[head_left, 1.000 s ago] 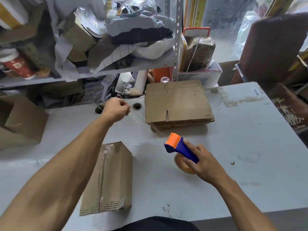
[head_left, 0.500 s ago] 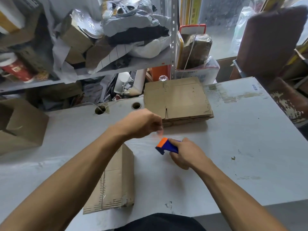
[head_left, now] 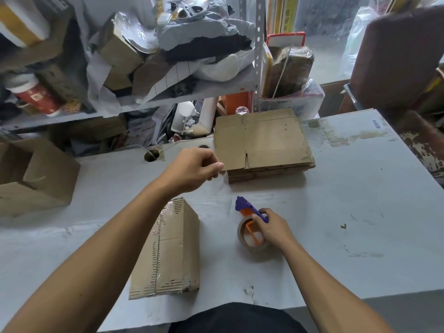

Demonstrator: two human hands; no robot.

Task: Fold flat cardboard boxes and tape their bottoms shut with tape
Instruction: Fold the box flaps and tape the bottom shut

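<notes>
Purple and orange plastic is gripped by the right hand (head_left: pixel 272 227): the tape dispenser (head_left: pixel 251 213) is held by its handle with curled fingers, and its clear tape roll (head_left: pixel 252 239) is set down on the grey worktop (head_left: pixel 360 212) toward the near edge. The left hand (head_left: pixel 194 170) is raised above the worktop with thumb and forefinger pinched together; whether a strip of tape is held between them cannot be told. Below the left forearm a folded cardboard box (head_left: pixel 168 248) is laid on its side near the near edge, with clear tape seen along its seam. Just beyond the left hand, a stack of flat cardboard boxes (head_left: pixel 262 143) is placed against the far edge. At the far left corner an open carton (head_left: pixel 36 176) is stood, and a cluttered shelf (head_left: pixel 168 97) is seen behind.
</notes>
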